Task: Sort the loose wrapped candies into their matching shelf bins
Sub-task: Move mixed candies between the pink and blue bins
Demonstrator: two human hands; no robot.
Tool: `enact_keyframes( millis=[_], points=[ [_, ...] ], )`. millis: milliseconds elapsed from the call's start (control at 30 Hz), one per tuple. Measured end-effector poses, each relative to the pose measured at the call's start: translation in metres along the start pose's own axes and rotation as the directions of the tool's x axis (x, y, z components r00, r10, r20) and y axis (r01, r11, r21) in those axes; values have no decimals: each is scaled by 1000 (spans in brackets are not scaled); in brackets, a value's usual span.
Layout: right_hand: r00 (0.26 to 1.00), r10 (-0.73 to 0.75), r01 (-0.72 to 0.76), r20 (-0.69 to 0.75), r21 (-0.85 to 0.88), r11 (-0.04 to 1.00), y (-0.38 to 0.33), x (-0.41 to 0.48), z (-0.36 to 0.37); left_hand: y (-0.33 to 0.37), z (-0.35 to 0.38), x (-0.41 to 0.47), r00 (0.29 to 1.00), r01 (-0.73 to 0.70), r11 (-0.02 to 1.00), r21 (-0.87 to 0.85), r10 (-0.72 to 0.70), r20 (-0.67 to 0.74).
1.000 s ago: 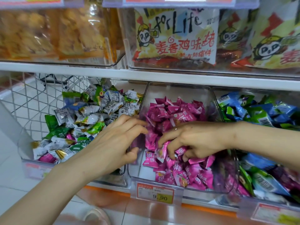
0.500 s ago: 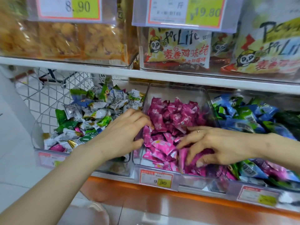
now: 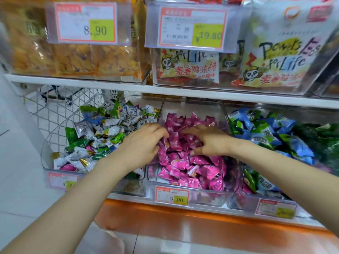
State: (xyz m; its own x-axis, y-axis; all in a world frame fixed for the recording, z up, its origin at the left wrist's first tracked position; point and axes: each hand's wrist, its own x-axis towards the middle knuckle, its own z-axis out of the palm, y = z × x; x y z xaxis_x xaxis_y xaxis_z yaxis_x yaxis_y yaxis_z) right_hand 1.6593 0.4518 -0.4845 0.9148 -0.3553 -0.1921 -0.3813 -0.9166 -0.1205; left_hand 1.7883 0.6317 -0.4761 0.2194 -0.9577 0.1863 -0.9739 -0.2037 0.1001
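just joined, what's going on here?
A person is sorting at a store shelf, both bare hands in the middle bin of pink candies. The left hand reaches in over the left bin, fingers fairly straight on the pile; the right hand has fingers curled into it, grip unclear. A few pink strays lie in the mixed left bin.

The left hand (image 3: 141,143) hides part of the wall between the left bin (image 3: 45,162) and the middle bin (image 3: 192,107). The right hand (image 3: 209,142) has its fingertips buried in the pink candies (image 3: 192,167). Whether either hand holds one cannot be told. Print on the near left tag (image 3: 63,181) and the near right tag (image 3: 275,209) is blurred. The right edge cuts off the blurred green candies (image 3: 322,138).
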Motion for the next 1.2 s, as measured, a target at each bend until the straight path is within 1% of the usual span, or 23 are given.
enact_keyframes(
  millis=[100,233,333,433,500,600,633,700,767,833,867,933,1033,1100,1167,1200],
  points=[
    [995,-95,95,18,-17,995,-8,-13,4,1,1,4,1000,-1,1000,4,1,-13],
    [984,-167,166,55,10,986,-14,-36,14,5,3,12,994,-33,997,74,40,-98],
    [972,-221,218,78,38,975,-16,-50,18,9,6,19,994,-48,997,52,53,-93],
    [962,-266,258,59,121,959,-18,-63,18,14,10,24,994,-75,997,17,76,-83],
    [958,-287,279,27,162,946,-21,-70,17,15,14,26,996,-76,995,57,78,-32],
    [950,-312,306,-4,206,929,-25,-78,17,15,17,25,991,-91,970,224,67,113],
    [949,-314,310,-24,244,919,-26,-79,16,15,16,25,986,-99,965,242,64,151],
    [952,-288,307,-106,311,900,-24,-81,12,16,10,23,978,-101,977,186,63,201],
    [952,-208,270,-224,298,916,-17,-77,9,16,5,18,964,-115,987,108,84,254],
    [944,-121,207,-307,265,942,-9,-69,9,14,3,12,956,-146,986,81,119,269],
    [944,-88,172,-318,244,954,-7,-64,10,13,3,10,961,-149,986,76,126,248],
    [963,-41,91,-266,178,980,-6,-55,12,12,-1,9,980,-144,986,78,132,147],
    [997,4,2,-83,76,997,-10,-40,18,9,-4,11,993,-117,992,45,118,-10],
    [1000,16,-16,0,35,999,-13,-31,23,9,-2,13,993,-88,996,-11,86,-83],
    [999,-5,5,33,14,1000,-15,-28,28,9,3,17,983,-94,994,-49,85,-163],
    [998,-25,24,50,34,999,-17,-30,30,9,5,20,979,-99,993,-58,86,-187]
  ],
)
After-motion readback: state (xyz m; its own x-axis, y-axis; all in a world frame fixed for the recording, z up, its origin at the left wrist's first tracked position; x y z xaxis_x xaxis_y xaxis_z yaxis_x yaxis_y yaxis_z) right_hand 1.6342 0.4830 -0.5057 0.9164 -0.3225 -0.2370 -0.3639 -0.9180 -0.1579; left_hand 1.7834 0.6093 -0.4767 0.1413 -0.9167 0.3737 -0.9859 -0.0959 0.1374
